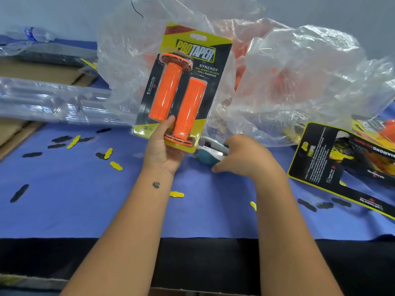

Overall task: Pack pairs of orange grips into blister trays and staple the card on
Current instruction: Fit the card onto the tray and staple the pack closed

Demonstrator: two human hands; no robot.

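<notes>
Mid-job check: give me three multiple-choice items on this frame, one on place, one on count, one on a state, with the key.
1. Where is the stapler?
A. on the blue cloth under the right hand
B. on the cardboard
C. inside the bag

2. How many orange grips are in the held pack?
A. one
B. two
C. four

3. What is the left hand doing?
A. resting flat
B. holding the pack up
C. gripping the bottle

Key: 1 A, the right hand curls round it on the cloth; 2 B, two lie side by side; 3 B, thumb on the pack's front.
</notes>
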